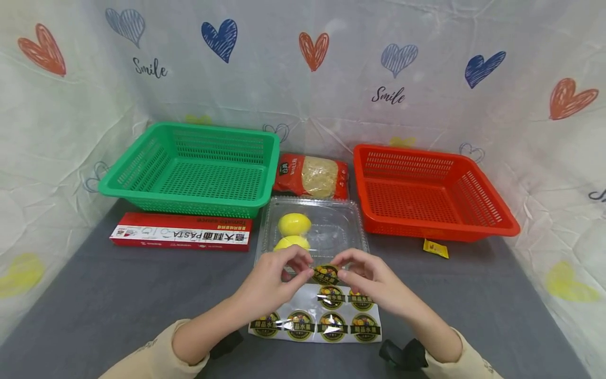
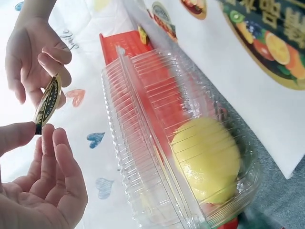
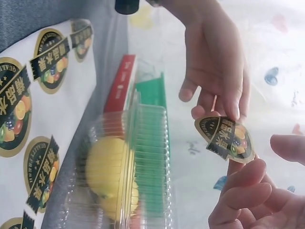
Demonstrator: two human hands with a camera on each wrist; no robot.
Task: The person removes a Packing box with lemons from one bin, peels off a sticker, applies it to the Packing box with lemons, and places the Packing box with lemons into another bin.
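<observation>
A round fruit sticker [image 1: 325,273] is pinched between both hands just above a white sticker sheet [image 1: 316,317] that carries several more like it. My left hand [image 1: 305,271] pinches its left edge between thumb and fingertips, and my right hand [image 1: 342,269] pinches the right edge. In the left wrist view the sticker [image 2: 47,102] shows edge-on between the left hand [image 2: 38,131] and the right hand [image 2: 57,78]. Its printed face [image 3: 226,138] shows in the right wrist view. Just behind the hands lies a shut clear clamshell box [image 1: 331,223] with two lemons [image 1: 294,223] inside.
A green basket [image 1: 142,181] stands at the back left and a red basket [image 1: 502,223] at the back right, with a noodle packet [image 1: 312,176] between them. A red pasta box [image 1: 182,237] lies before the green basket. A small yellow sachet [image 1: 435,248] lies by the red basket.
</observation>
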